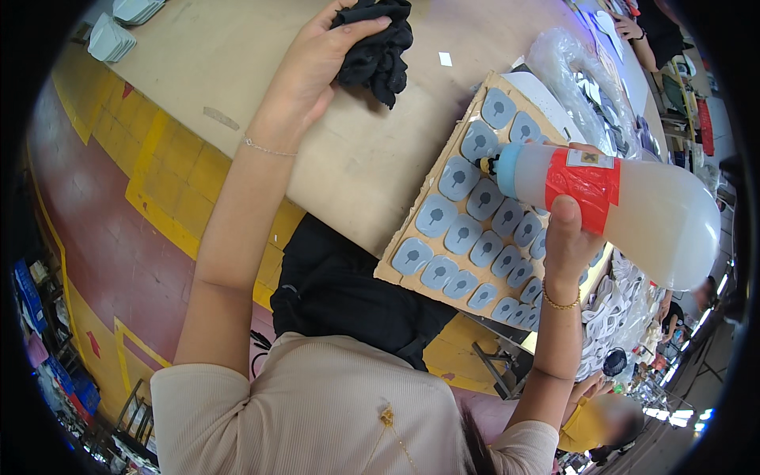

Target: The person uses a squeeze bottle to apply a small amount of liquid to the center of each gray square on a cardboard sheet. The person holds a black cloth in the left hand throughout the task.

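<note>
My left hand (pixel 319 59) is stretched out over the far part of the table, its fingers closed on a crumpled black cloth (pixel 380 59). The cloth hangs over the tabletop; whether it touches the surface I cannot tell. On the right, my right hand (pixel 571 237) grips a translucent plastic bottle (pixel 663 210) tipped on its side. Red tape and a label wrap the bottle's middle, and a pale liquid shows inside. Its light-blue cap (pixel 508 170) points left, above a tan board (pixel 393 267) bearing rows of grey rounded pads (pixel 436 215), each with a dark mark.
The beige table (pixel 198 71) has a small white slip (pixel 445 59) on it. Clear plastic bags (pixel 558 51) and white shoe-like parts (pixel 613 317) lie beyond the board. White stacked pieces (pixel 111 38) sit far left. Other people (pixel 590 423) are at the right.
</note>
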Demonstrator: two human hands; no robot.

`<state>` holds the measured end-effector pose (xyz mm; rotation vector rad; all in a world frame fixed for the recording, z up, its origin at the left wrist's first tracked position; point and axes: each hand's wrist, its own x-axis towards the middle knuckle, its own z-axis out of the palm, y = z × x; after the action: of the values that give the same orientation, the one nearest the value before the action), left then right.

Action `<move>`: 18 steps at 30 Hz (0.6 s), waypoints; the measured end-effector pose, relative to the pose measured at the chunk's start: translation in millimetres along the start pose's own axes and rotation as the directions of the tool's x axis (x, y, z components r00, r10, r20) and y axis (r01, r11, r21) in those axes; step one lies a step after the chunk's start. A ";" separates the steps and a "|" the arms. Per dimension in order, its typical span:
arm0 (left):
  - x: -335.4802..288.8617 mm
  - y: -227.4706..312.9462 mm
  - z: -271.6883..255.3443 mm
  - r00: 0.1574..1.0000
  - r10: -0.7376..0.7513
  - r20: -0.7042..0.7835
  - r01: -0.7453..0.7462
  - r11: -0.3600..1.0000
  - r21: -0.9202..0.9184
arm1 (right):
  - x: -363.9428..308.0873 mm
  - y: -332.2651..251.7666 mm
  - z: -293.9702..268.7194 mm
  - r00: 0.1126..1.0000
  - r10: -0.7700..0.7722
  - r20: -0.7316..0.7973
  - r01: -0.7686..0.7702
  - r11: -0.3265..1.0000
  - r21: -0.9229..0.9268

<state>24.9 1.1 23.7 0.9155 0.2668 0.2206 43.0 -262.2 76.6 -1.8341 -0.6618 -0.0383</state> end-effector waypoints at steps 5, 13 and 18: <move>-0.8 1.5 2.8 1.000 -0.013 -0.001 0.013 1.000 -0.003 | -0.8 3.5 5.5 0.999 -0.011 -0.031 0.013 0.998 0.055; -0.3 -0.6 1.0 1.000 0.003 -0.014 -0.004 1.000 -0.019 | 7.1 2.8 4.6 0.977 0.101 -0.190 -0.041 0.955 0.293; 0.0 -0.1 1.1 1.000 -0.011 -0.012 0.011 1.000 -0.002 | -5.3 3.6 -4.6 0.993 0.082 -0.080 -0.072 0.990 0.125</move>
<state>25.3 0.2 24.3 0.9111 0.2831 0.2161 41.5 -269.2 73.4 -1.7286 -0.5222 -0.0239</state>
